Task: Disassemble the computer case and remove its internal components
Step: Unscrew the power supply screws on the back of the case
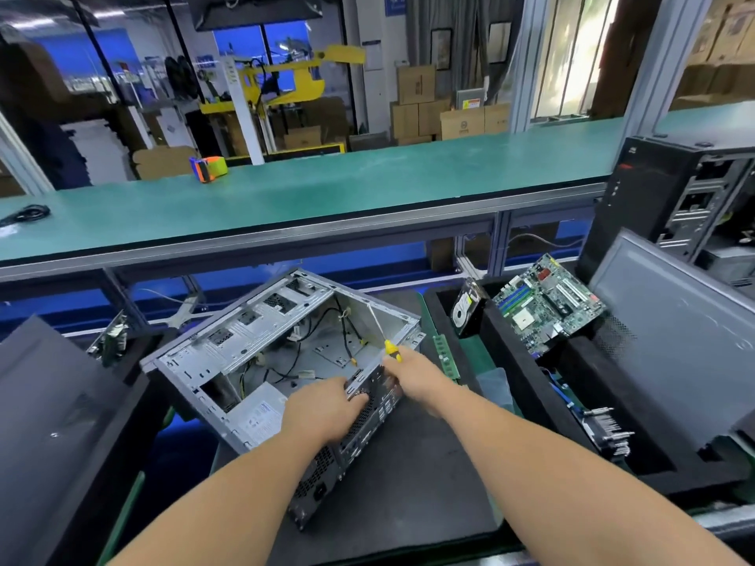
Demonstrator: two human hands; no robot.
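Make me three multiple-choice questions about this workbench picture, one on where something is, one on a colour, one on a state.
1. Where does the motherboard lie?
A. inside the open case
B. in the black tray right of the case
C. on the green conveyor

2. What colour is the screwdriver handle?
A. yellow and black
B. red
C. blue

3. What state is the computer case in?
A. closed
C. upright, sealed
B. side panel off, interior showing

Answers: 1 B, the board rests tilted on the tray. 2 A, seen above the right hand. 3 B, loose cables show inside while the left hand grips its rear edge.
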